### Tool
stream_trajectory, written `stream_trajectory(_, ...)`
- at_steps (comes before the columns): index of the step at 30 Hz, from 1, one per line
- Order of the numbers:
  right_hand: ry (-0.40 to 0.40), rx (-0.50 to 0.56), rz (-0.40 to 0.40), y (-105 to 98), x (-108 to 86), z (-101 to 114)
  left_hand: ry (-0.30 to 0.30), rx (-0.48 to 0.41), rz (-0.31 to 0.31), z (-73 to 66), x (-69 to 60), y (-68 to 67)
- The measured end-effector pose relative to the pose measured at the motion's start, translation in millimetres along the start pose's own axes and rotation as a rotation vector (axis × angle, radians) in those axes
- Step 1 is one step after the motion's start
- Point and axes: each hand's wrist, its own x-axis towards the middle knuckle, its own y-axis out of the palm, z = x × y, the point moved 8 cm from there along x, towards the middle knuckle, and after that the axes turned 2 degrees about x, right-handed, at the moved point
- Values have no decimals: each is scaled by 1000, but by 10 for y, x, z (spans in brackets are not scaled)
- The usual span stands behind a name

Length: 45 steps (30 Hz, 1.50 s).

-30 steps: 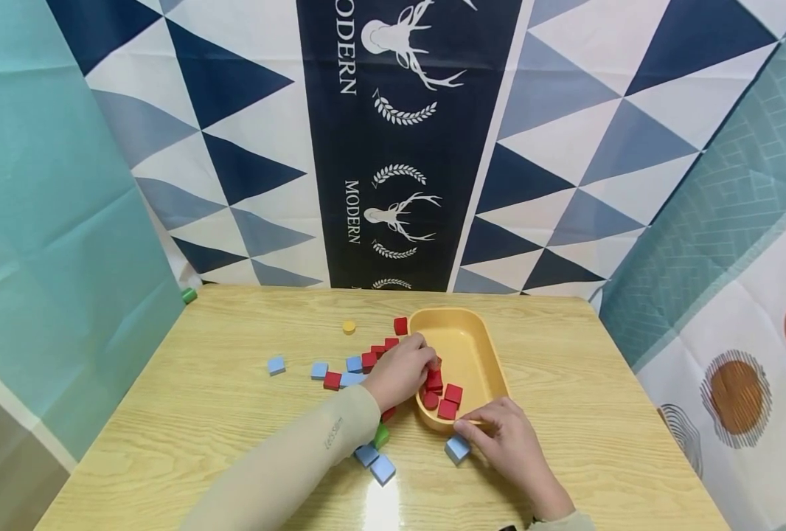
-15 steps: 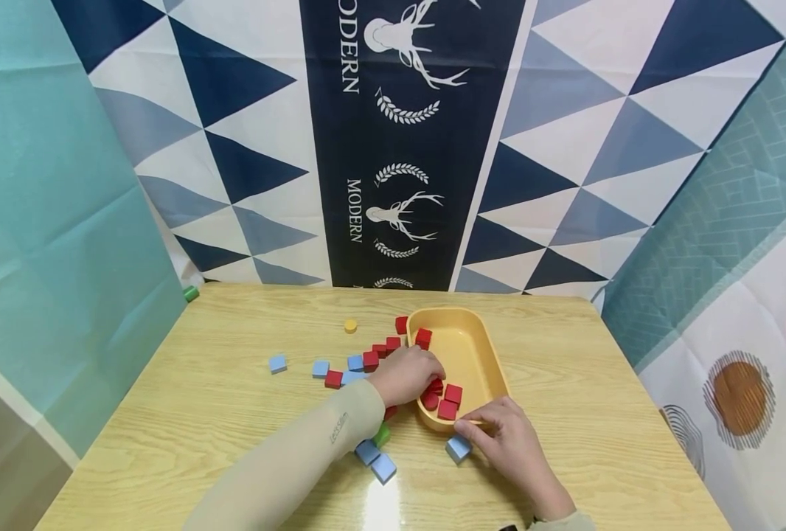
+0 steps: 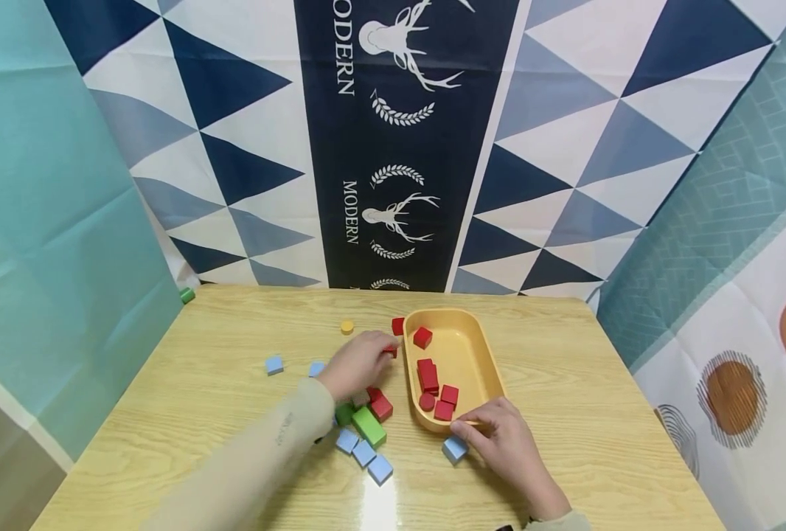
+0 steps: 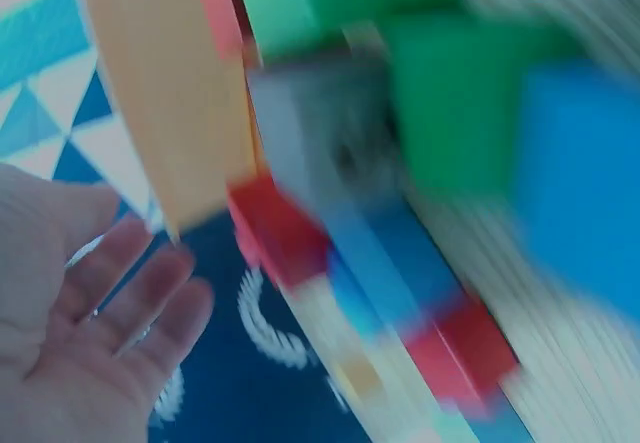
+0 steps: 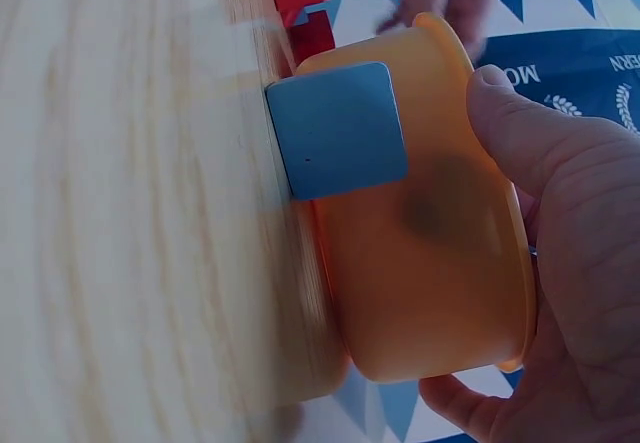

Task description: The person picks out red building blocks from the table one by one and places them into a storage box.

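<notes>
Red blocks (image 3: 427, 375) stand divided — at least 5 lie inside the yellow tray (image 3: 469, 358), others on the table (image 3: 539, 354) left of it, among blue blocks (image 3: 364, 453) and a green block (image 3: 369, 428). The left hand (image 3: 358, 363) holds nothing, fingers loose; the right hand (image 3: 507, 446) grips the tray's near rim.

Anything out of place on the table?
Yes, a green piece sits at the table's far left corner, well away from the main cluster of blocks. A blue block also stands apart from the other blue ones, just outside the yellow tray's near end. No damage visible.
</notes>
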Motion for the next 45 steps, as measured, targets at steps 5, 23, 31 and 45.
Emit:
stream_trajectory(5, 13, -6, 9, 2, 4, -11, -85, -67, 109, 411, -371, -119)
stream_trajectory(23, -13, -4, -5, 19, -6, -16, -160, 182, 85, 828, -726, -22)
stream_trajectory(31, -4, -18, 10, 11, -1, -20, -161, 152, 17, 729, -652, -230)
stream_trajectory(45, -17, -4, -5, 4, 14, 37, 85, 127, 41, -498, 68, 227)
